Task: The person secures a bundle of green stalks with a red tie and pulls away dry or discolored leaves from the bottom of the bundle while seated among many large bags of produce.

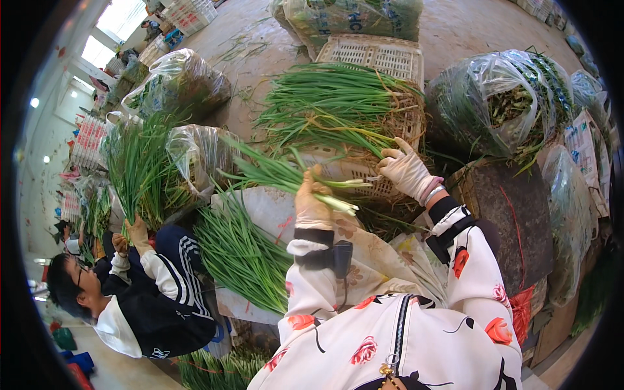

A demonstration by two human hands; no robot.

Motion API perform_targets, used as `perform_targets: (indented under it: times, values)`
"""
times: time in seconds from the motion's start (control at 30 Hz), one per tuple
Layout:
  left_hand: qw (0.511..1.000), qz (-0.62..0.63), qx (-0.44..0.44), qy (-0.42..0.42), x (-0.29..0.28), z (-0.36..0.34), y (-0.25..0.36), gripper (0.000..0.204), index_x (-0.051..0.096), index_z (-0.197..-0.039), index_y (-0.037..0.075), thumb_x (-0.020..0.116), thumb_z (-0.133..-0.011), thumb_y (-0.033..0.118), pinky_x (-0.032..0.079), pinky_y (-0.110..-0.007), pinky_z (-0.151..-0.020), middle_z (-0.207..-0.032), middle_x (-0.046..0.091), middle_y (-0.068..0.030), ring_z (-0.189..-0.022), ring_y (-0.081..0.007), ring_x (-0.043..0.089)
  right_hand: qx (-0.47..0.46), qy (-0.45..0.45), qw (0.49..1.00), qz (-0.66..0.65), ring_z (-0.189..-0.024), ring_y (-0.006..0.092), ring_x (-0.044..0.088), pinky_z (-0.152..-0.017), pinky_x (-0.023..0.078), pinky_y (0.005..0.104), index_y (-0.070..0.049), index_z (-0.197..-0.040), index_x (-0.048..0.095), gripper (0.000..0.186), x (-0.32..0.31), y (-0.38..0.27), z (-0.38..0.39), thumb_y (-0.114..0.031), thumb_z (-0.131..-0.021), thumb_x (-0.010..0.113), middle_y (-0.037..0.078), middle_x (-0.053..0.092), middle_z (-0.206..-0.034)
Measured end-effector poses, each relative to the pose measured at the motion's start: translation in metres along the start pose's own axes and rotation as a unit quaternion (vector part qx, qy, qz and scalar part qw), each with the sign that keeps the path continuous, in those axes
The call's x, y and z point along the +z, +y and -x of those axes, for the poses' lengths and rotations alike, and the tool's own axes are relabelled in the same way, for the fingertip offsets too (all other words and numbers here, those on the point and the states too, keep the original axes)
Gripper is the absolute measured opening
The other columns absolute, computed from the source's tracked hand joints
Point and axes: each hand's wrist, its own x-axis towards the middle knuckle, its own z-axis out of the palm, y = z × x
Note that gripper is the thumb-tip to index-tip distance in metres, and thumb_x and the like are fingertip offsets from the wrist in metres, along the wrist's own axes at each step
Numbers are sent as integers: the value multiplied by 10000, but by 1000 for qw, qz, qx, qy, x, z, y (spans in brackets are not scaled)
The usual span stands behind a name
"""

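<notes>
The left hand (313, 201) is closed around a bunch of green onions (276, 173), held near a pile of onions (335, 97) on a crate (377, 55), while the gloved right hand (406, 171) is at the pile's root end (whether it grips anything, I cannot tell).

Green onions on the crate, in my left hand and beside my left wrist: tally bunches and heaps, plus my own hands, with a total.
Held bunch: 1
Heaps: 2 (far heap on the crate, near heap)
Hands: 2 (left hand, right hand)
Total: 5
</notes>
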Motion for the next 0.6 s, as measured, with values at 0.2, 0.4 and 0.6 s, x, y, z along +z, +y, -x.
perform_targets:
  times: [0.2, 0.4, 0.6]
  values:
    - [994, 83, -52, -50, -17, 17, 35, 115, 580, -1012, 93, 533, -931, 159, 428, -190, -473, -935, 675, -42, -555, -32, 503, 101, 158, 978, -94, -1095, 199, 547, -1056, 297, 427, -175, -987, 670, 301, -29, -20, -10, -74, -722, 569, -10, 642, -1051]
    - [992, 73, -92, -39, -7, 23, 21, 121, 567, -1012, 69, 562, -920, 147, 433, -185, -448, -975, 655, -73, -558, -45, 491, 212, 151, 839, -479, -959, 206, 616, -810, 492, 300, -36, -1156, 590, 320, -72, -79, -7, -22, -838, 618, 129, 643, -1017]
    - [993, -18, -103, -58, 4, 32, 4, 147, 548, -1025, 58, 586, -907, 136, 416, -175, -469, -1054, 641, -92, -558, -55, 463, 368, -8, 613, -700, -629, 91, 613, -527, 466, 199, -21, -1068, 605, 230, -55, -99, 13, -203, -953, 524, 51, 667, -903]
